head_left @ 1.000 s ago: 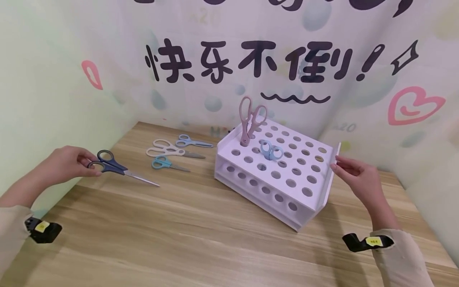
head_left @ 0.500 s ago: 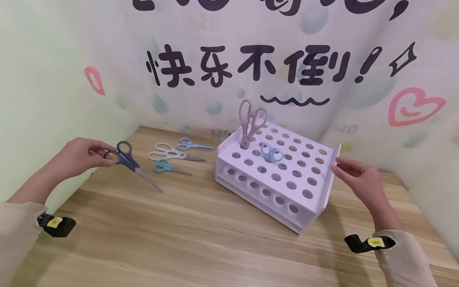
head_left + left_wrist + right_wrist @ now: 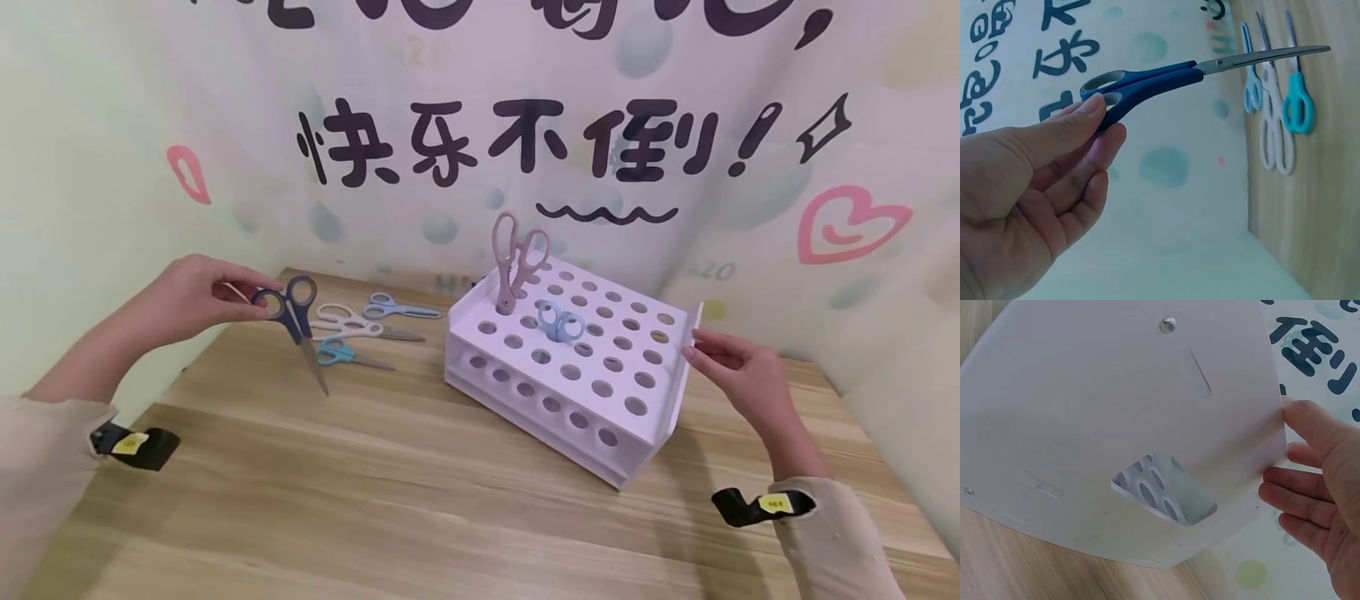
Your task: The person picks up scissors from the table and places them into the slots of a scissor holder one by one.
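Note:
Between thumb and fingers my left hand (image 3: 206, 292) pinches one handle loop of the dark blue scissors (image 3: 294, 312). Their closed blades slant downward above the table, as the left wrist view also shows. At the right, my right hand (image 3: 742, 379) grips the top edge of the side panel of a white rack (image 3: 622, 379) full of round holes; its thumb and fingertips lie at that edge in the right wrist view. Upright in the rack's holes stand mauve scissors (image 3: 507, 287) and light blue scissors (image 3: 558, 323), blades down.
Left of the rack, white scissors (image 3: 348, 323), pale blue scissors (image 3: 401, 307) and turquoise scissors (image 3: 341, 353) lie on the wooden table (image 3: 360, 483). A printed cloth (image 3: 442, 158) hangs behind the table, and a pale wall (image 3: 90, 167) bounds the left side.
My left hand has carried the dark blue scissors up and to the right, and their blades now point more steeply down. My right hand stays at the rack's side panel.

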`<move>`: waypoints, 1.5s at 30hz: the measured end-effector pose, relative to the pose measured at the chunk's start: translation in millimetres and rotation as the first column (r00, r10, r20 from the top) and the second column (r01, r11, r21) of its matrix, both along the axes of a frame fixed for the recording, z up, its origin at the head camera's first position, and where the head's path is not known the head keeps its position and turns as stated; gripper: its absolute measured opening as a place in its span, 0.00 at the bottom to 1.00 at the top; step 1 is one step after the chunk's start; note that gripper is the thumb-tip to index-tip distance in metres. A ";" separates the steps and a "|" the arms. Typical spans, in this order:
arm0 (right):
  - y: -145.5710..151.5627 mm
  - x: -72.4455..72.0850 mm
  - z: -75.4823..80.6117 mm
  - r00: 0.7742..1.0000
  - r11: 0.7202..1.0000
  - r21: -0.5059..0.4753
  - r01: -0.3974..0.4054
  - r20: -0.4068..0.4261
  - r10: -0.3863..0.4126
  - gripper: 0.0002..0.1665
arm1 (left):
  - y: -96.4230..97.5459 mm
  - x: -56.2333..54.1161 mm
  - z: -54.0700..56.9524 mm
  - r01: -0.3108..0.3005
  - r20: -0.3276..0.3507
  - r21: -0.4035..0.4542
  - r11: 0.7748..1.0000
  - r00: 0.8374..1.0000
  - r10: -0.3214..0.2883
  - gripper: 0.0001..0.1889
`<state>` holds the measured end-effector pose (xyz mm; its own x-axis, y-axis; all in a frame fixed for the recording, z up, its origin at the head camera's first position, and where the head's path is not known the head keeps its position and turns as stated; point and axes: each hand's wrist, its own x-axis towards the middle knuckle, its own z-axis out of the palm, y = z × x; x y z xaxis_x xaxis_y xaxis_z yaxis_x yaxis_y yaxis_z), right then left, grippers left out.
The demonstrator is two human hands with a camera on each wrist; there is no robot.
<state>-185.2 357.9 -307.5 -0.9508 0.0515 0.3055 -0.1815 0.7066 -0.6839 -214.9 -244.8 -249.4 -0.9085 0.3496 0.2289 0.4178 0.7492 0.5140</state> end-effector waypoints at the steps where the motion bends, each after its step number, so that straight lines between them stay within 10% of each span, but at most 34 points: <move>1: -0.5 -0.9 -0.4 1.000 1.000 0.001 0.002 0.002 -0.002 0.30 | 3.7 0.2 3.1 0.002 0.001 0.005 1.000 1.000 -0.002 0.17; 23: 0.6 -0.4 -2.2 1.000 0.999 0.033 0.016 0.009 -0.017 0.30 | 114.8 -14.5 71.6 0.273 -0.071 0.175 0.946 0.962 -0.265 0.16; 45: -0.7 -1.5 -2.7 0.999 0.999 0.022 0.032 0.006 -0.032 0.29 | 197.4 -40.1 89.3 0.384 -0.027 0.296 0.874 0.918 -0.395 0.16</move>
<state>-186.7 357.2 -310.2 -0.9507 0.0756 0.3007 -0.1538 0.7270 -0.6692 -255.0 -47.4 -160.1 -0.7213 0.5995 0.3469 0.6239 0.3449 0.7013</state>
